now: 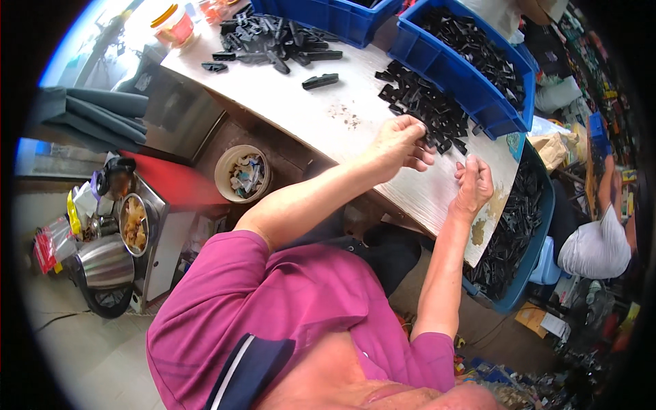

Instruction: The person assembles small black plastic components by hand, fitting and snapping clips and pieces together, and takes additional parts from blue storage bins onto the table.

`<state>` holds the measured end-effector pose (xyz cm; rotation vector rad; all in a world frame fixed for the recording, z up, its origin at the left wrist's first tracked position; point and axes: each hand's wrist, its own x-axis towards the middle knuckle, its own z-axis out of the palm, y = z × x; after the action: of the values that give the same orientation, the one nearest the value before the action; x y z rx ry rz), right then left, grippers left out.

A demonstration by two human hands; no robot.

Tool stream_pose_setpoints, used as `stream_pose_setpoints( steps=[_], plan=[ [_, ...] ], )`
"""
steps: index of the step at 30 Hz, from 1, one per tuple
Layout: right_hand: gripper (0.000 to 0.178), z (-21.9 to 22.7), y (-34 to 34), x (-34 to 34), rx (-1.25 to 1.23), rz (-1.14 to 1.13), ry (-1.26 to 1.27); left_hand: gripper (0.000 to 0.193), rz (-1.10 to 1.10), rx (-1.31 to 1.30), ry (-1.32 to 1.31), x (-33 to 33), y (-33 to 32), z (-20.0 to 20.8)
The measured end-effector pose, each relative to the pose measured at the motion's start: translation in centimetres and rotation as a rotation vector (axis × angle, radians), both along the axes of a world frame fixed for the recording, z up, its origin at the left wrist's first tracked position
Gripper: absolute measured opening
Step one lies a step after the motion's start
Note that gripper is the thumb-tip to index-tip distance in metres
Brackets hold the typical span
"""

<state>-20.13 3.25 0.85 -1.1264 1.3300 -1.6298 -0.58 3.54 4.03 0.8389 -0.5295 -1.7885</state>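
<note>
My left hand (pixel 402 145) is over the table, its thumb and index finger pinched beside a heap of small black plastic parts (pixel 427 102). Whatever is in that pinch is too small to make out against the dark heap. To its right, my right hand (pixel 475 186) is raised near the table's edge with fingers curled and thumb and index close together; I cannot tell what they hold. Across the white table (pixel 280 99), one longer black plastic piece (pixel 320 81) lies by itself, in front of a pile of similar long black pieces (pixel 273 37).
Blue bins (pixel 437 65) stand along the table's far side. A large teal tub (pixel 540 225) of black parts is on the right. Below the table's left edge is a white bucket (pixel 229 188) of scraps. A kettle (pixel 106 263) and red-topped cabinet (pixel 174 179) are at left.
</note>
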Motion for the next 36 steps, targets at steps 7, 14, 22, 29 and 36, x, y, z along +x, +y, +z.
stream_pose_setpoints(
  steps=[7, 14, 22, 29, 36],
  plan=[
    [0.047, 2.1, 2.6, 1.0, 0.06, 0.461, -0.043, 0.011, 0.011, 0.054, 0.093, -1.9, 0.7, -0.1],
    [0.034, 1.5, 3.7, 2.7, 0.18, 0.37, -0.003, 0.017, -0.025, 0.04, 0.02, -2.8, 2.2, 0.1],
    [0.02, 1.7, 4.8, 4.3, 0.119, 0.286, -0.088, 0.034, -0.201, -0.107, -0.026, -1.8, 3.6, 0.4],
    [0.024, 1.2, 4.9, 4.6, 0.042, 0.377, -0.118, 0.034, -0.212, -0.418, -0.243, -0.8, 3.1, -1.4],
    [0.034, 1.7, 5.4, 4.1, 0.152, 0.423, -0.063, 0.035, -0.329, -0.156, 0.114, -0.2, 4.0, -1.1]
  ],
)
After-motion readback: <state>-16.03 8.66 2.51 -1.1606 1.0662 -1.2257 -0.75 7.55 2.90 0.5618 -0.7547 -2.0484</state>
